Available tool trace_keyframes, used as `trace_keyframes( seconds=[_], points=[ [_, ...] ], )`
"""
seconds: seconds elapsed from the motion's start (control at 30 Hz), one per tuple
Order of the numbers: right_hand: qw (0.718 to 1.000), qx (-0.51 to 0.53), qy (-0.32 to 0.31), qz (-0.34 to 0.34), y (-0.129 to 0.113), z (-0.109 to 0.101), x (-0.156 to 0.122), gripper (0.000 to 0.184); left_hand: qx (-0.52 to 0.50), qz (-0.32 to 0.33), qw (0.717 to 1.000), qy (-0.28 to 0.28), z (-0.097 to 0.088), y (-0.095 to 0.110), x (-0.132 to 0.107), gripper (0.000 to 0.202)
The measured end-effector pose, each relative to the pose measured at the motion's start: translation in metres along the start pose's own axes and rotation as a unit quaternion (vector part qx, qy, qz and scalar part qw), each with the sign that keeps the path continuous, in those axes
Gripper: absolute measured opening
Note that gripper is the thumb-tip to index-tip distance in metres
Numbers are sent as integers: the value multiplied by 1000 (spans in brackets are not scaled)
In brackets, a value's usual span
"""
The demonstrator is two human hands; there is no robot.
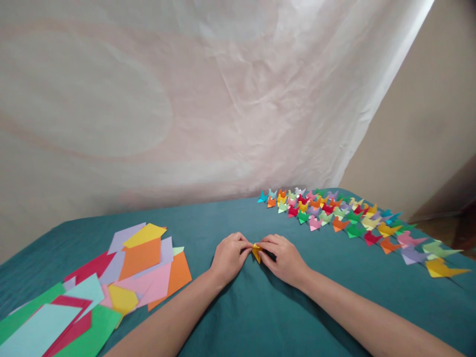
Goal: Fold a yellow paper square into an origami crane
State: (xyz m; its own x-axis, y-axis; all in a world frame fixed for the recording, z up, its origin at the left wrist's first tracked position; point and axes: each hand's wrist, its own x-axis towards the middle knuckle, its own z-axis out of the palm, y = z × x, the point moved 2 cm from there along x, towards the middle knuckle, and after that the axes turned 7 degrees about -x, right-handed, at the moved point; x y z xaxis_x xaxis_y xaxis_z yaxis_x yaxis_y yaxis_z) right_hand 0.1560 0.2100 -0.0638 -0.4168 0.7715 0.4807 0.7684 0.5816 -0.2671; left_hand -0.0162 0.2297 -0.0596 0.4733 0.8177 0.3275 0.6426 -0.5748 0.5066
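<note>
Between my two hands, just above the green-blue cloth, is a small yellow folded paper (256,253) with a point facing down toward me. My left hand (229,254) pinches its left edge between thumb and fingers. On the other side my right hand (284,258) grips the right edge, thumb below and fingers above. The fingertips cover much of the upper part of the paper, so its full shape cannot be made out.
Loose coloured paper sheets (141,259) lie overlapping on the left of the table (208,218). Several rows of small folded paper birds (340,224) stand at the right, running toward the back. A pale cloth (238,99) hangs behind the table.
</note>
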Motion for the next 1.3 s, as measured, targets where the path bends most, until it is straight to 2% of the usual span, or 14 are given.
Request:
trace_keyframes(
  seconds=[0.27,0.83,1.0,1.3],
  points=[
    [1000,-15,-13,-3,4,3,1,18,67,53,996,-28,-7,3,-3,20],
    [998,-49,-18,-18,5,4,0,19,180,117,976,-28,-5,8,4,20],
    [998,-62,-21,-24,4,4,1,20,203,115,972,-28,-3,9,5,19],
    [997,-63,-25,-31,4,2,1,22,166,77,983,-32,-3,6,6,11]
  ],
)
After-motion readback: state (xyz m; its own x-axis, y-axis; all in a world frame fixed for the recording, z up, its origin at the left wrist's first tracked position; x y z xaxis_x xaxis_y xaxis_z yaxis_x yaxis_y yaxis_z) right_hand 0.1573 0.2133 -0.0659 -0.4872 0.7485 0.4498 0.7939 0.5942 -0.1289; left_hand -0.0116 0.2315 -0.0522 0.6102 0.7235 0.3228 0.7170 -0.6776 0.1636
